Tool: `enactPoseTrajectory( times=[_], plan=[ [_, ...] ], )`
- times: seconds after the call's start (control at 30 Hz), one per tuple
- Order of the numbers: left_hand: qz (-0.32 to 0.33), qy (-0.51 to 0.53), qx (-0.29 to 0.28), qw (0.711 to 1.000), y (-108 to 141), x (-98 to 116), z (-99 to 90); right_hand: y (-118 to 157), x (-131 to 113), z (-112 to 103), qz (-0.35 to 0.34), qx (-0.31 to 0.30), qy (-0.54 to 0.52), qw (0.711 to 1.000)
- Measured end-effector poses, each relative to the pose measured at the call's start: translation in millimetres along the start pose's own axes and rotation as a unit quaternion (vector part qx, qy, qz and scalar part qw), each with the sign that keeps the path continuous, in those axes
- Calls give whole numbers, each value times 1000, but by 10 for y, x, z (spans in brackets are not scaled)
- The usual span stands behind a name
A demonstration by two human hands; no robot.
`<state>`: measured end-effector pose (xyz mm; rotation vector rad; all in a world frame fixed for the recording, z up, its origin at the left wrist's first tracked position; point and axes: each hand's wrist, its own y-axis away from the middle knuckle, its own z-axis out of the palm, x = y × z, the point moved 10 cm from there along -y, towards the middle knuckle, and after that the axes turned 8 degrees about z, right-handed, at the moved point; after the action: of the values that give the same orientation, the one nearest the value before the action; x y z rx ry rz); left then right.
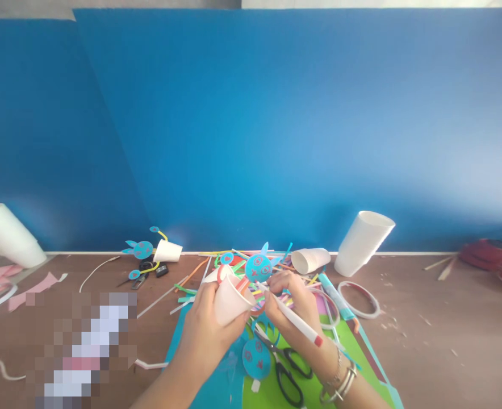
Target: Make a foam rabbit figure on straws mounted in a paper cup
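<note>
My left hand (202,332) is wrapped round a white paper cup (230,302), tilted with its mouth to the right. From the cup rises an orange strip (242,285), and near its top is a blue paper animal face (258,268) with ears and red-drawn features. A white marker pen (300,325) with a red end is gripped in my right hand (293,298), its tip close to the face; whether they touch I cannot tell. Below my hands lie black-handled scissors (288,383) and another blue paper face (256,359).
Coloured strips (191,272) are heaped behind my hands. Tape rolls (359,300), stacked paper cups (310,260) and a white paper roll (364,244) stand or lie to the right. At back left is a finished-looking cup figure (168,250). Blue and green sheets (340,369) lie beneath.
</note>
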<state>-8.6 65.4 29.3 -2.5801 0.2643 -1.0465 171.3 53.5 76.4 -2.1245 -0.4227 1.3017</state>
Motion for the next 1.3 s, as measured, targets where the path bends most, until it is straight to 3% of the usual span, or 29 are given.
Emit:
enactPoseTrajectory(
  times=[0.2, 0.3, 0.53, 0.77, 1.3],
  plan=[
    [-6, -12, -29, 1000, -11, -23, 37, -42, 11, -182, 53, 35, -103, 993],
    [-3, -13, -52, 999, -12, -17, 80, -74, -55, -242, 33, 37, -60, 997],
    [5, -4, -78, 997, 6, 4, 159, -108, 13, -80, 56, -41, 22, 997],
    [13, -4, -97, 995, 30, 27, 178, -136, -85, -84, 13, -32, 85, 996],
    [10, -6, -106, 994, 33, 40, 189, -133, -54, -103, 14, -15, 93, 995]
  ],
)
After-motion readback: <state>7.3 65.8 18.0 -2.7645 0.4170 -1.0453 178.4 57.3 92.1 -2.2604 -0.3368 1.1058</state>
